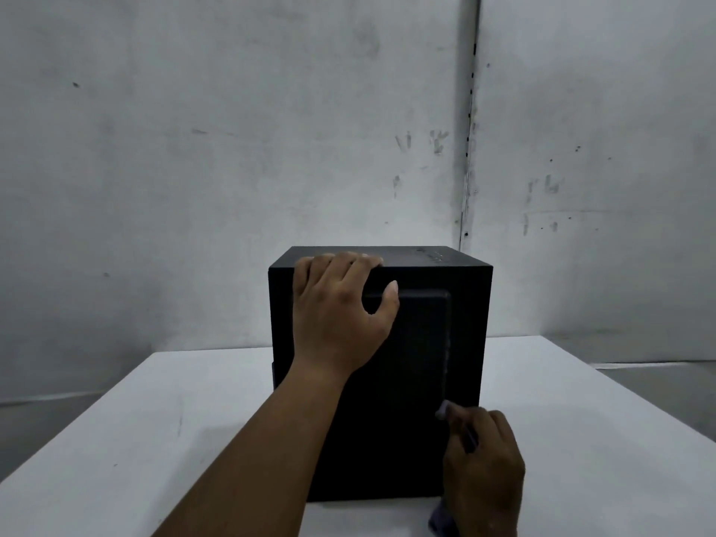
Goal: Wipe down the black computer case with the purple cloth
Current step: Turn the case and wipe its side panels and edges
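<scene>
The black computer case [418, 381] stands upright in the middle of a white table [155, 439], its near side panel facing me. My left hand [337, 315] grips the case's top near edge, fingers over the top and thumb on the side panel. My right hand [484, 467] is at the lower right of that panel, closed on the purple cloth [443, 410] and pressing it against the panel. A bit of cloth shows above my fingers and another fold hangs below my hand near the frame's bottom edge.
A grey stained wall [232, 149] rises close behind the table, with a vertical seam at the right. The table's surface stretches to the left and right of the case. Its far edge lies just behind the case.
</scene>
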The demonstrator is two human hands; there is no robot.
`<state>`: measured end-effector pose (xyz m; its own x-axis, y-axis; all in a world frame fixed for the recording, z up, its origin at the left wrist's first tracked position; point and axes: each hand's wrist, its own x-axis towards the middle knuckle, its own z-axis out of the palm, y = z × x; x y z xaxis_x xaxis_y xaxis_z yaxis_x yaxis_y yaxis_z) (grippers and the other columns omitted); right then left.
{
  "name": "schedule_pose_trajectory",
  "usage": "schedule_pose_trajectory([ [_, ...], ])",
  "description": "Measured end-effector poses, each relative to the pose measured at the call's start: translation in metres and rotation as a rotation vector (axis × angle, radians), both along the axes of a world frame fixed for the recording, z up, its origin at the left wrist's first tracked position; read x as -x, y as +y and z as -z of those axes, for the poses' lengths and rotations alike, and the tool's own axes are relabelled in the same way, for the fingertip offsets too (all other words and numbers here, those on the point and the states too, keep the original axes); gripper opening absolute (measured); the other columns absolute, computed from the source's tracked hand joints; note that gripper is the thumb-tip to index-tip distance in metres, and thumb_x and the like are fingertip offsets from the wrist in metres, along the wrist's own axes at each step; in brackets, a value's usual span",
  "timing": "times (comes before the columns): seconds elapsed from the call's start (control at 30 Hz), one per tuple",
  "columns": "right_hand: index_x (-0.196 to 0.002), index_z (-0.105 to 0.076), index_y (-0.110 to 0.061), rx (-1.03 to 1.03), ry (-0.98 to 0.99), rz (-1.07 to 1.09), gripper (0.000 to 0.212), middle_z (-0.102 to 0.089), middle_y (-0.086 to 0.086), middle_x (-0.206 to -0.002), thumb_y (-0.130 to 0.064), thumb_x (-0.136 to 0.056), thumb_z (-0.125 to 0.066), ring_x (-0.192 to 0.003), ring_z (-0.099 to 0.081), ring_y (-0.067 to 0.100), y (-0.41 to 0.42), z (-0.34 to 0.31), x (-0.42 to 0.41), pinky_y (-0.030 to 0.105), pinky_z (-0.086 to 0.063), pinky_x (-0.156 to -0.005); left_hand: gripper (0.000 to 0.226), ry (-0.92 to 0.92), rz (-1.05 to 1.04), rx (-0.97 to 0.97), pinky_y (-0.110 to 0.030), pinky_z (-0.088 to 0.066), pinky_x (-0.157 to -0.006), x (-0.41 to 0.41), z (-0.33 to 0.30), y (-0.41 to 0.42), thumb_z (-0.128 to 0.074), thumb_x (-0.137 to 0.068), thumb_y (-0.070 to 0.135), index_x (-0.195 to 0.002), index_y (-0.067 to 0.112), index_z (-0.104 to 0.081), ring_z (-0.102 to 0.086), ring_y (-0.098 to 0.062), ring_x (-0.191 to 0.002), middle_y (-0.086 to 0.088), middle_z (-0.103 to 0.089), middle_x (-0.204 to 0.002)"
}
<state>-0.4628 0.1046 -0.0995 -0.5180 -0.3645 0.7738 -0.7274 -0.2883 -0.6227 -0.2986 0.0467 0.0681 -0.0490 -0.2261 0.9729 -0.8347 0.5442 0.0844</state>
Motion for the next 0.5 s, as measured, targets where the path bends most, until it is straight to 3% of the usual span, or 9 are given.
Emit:
schedule_pose_trajectory([
  [0.13,-0.087,-0.075,-0.021,0.066,-0.048,0.036,0.019,-0.058,-0.004,-0.081,-0.002,-0.087,-0.076,-0.068,-0.053,0.015,0.001,-0.026,0.012,0.015,-0.034,-0.066,0.034,-0.007,0.006,-0.007,-0.037,-0.038,-0.103,-0.001,0.0,0.001,-0.062,-0.092,0.05,-0.113,0.025,-0.073,-0.06,-0.017,-0.106,0.01,-0.071,-0.105],
  [0.3,-0.084,-0.073,-0.012,0.093,0.001,-0.042,0.003,-0.06,-0.002,-0.079,-0.011,-0.086,-0.076,-0.069,-0.054,0.012,0.0,-0.026,-0.004,-0.001,-0.037,-0.073,0.033,0.005,-0.002,0.02,-0.036,-0.038,-0.102,0.0,0.001,-0.001,-0.063,-0.091,0.049,-0.111,0.024,-0.073,-0.061,-0.018,-0.105,0.01,-0.071,-0.105],
  [0.5,-0.084,-0.074,-0.011,0.068,-0.007,-0.037,0.012,-0.062,-0.001,-0.079,-0.001,-0.082,-0.08,-0.07,-0.056,0.014,-0.002,-0.01,-0.008,-0.003,-0.036,-0.077,0.034,-0.005,0.003,0.012,-0.036,-0.038,-0.101,0.0,0.001,0.0,-0.062,-0.092,0.049,-0.112,0.025,-0.073,-0.061,-0.017,-0.105,0.01,-0.071,-0.105],
])
